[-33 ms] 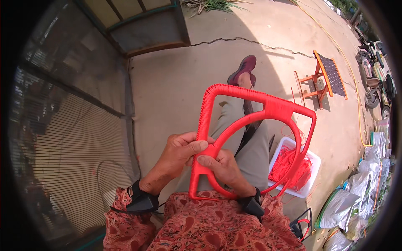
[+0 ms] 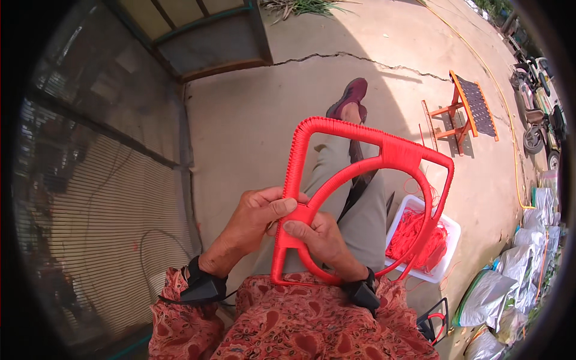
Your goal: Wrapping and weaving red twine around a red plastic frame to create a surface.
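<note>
A red cord-wrapped frame (image 2: 397,155), square with rounded corners and a ring inside it, is held tilted above my lap. My left hand (image 2: 259,217) grips its left bar, thumb in front and fingers passing behind. Just below and to the right, my right hand (image 2: 325,240) reaches through the ring, with its thumb pressed on the wide wrapped join between ring and bar. The fingertips of both hands are partly hidden behind the frame. Close ridged windings cover its upper and left bars.
A white plastic basin (image 2: 444,271) of tangled red cord stands on the concrete beside my right leg. Farther right is an orange folding stool (image 2: 465,114) with a dark woven seat. Silvery sacks (image 2: 510,276) line the right side; a screened panel (image 2: 108,198) stands on the left.
</note>
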